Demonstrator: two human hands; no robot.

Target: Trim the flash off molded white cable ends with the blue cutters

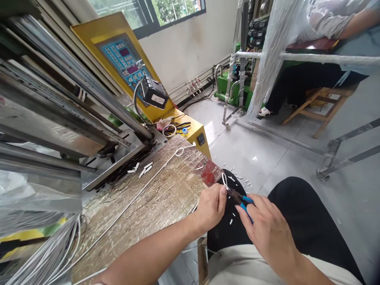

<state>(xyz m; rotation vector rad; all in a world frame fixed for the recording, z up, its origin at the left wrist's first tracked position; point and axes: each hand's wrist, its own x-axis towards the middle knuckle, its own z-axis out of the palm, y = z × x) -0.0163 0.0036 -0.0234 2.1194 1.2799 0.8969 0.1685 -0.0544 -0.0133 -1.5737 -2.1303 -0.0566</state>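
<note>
My left hand (210,206) pinches a thin white cord loop (225,181) at the edge of the foil-covered work surface (160,190). My right hand (268,229) grips blue-handled pliers (242,200), whose jaws meet the cord right beside my left fingertips. Another white cord (154,174) with a looped end (179,151) lies diagonally across the foil. Small white cut pieces (144,169) lie near the machine's metal plate and on the floor (240,180).
A yellow machine with a blue control panel (124,59) stands behind the surface. Bundles of white cords (44,257) hang at lower left. Another person sits on a wooden chair (320,103) at upper right, behind a metal rack (297,57) draped with white strands.
</note>
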